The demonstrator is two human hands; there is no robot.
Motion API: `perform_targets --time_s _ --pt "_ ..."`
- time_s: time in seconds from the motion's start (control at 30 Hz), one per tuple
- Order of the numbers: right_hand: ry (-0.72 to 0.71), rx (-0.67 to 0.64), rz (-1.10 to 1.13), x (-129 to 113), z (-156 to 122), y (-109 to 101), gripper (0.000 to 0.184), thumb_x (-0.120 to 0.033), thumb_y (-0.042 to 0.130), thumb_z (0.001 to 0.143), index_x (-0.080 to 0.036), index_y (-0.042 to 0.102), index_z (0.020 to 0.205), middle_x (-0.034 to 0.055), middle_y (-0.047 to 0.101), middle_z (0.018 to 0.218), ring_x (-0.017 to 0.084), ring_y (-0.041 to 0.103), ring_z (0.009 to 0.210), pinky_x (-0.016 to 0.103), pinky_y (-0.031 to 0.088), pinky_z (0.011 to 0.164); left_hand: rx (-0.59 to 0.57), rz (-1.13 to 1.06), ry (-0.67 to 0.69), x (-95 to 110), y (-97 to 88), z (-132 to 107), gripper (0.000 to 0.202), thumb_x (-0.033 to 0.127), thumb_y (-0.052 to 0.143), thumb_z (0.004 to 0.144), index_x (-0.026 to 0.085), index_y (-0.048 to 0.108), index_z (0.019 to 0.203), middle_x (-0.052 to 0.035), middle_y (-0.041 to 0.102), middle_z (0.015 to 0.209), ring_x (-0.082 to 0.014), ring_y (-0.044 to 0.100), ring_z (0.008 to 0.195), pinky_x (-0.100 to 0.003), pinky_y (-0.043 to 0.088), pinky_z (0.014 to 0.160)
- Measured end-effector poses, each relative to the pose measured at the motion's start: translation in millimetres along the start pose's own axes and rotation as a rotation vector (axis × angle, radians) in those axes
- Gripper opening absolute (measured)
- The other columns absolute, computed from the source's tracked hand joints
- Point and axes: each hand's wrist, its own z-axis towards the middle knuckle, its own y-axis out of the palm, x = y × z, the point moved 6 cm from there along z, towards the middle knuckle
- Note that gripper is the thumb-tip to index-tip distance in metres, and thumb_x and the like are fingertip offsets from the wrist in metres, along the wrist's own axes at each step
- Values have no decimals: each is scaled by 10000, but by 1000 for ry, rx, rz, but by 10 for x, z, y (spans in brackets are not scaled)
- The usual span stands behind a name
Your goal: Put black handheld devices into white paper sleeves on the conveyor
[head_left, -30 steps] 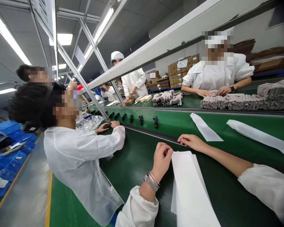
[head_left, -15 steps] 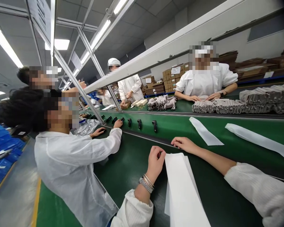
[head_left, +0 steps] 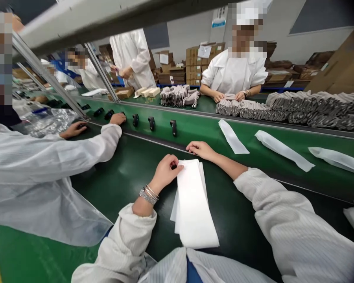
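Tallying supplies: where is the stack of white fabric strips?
In the head view, the white stack lies lower centre on the green conveyor belt, against the person's left hand.

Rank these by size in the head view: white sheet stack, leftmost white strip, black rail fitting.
1. white sheet stack
2. leftmost white strip
3. black rail fitting
The stack is nearest the camera, so its lead is unsure.

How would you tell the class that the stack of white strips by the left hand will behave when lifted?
The stack of white strips beside the left hand is probably light and floppy, since its layers look thin and soft. Their edges sit unevenly, so they would likely slide apart.
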Motion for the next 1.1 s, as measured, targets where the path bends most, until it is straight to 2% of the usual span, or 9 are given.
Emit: perform_targets --time_s 0.13,0.23,0.33,0.5,0.63,0.73,0.83,0.97,1.1 --pt "9 -15 28 24 -6 -14 252 -294 512 862 -143 680 972 46 675 854 109 581 652 234 456 627 18 28 67 65 2 14 203 240 501 924 164 546 741 -2 490 760 -124 465 697 -249 364 656" --pt "19 -7 48 32 151 -61 259 -304 514 859 -142 644 1013 55 671 907 106 584 630 247 467 636 32 91 78 79 0 24 232 245 454 954 170 549 756 -17 513 782 -141 500 744 -264 381 693" --pt "105 91 -130 58 532 -170 333 -326 545 842 -160 579 1128 58 665 968 140 624 701 282 486 708 22 134 53 81 0 18 240 248 456 959 172 542 747 -16 525 792 -140 509 735 -262 379 674" --pt "390 209 -501 108 1251 -246 640 -516 628 790 -203 438 1315 131 604 1207 317 599 1068 466 456 929 27 111 0 96 -21 -26 87 255 621 876 190 566 854 11 532 813 -130 491 717 -251 374 643" --pt "468 208 -415 173 1479 -183 683 -294 658 771 -171 368 1377 198 535 1299 356 572 1131 520 417 984 11 124 38 117 -4 -23 154 193 542 917 175 556 765 4 542 819 -126 499 723 -257 366 659" --pt "441 209 -325 184 1361 -189 637 -231 530 845 -160 277 1425 168 572 1242 267 608 1080 429 476 946 25 165 59 127 -8 -3 224 216 489 958 168 558 751 0 560 815 -134 519 745 -278 361 699" --pt "347 223 -74 65 1003 -226 632 -289 460 892 -213 167 1448 93 607 1145 190 632 996 341 537 837 37 155 68 144 -14 6 161 176 477 955 178 584 836 10 588 817 -135 540 760 -290 356 730" --pt "70 265 451 -345 347 -273 873 -376 695 753 -367 133 1421 29 574 1107 183 640 889 343 568 728 75 140 113 201 -30 -13 93 159 505 936 192 583 895 20 581 806 -135 533 765 -293 349 736" --pt "-13 269 488 -631 -121 -201 1023 -404 794 679 -411 105 1435 65 514 1198 170 640 780 334 571 648 149 132 175 270 -73 -45 72 219 582 911 189 615 854 -15 556 916 -160 539 893 -303 363 791"
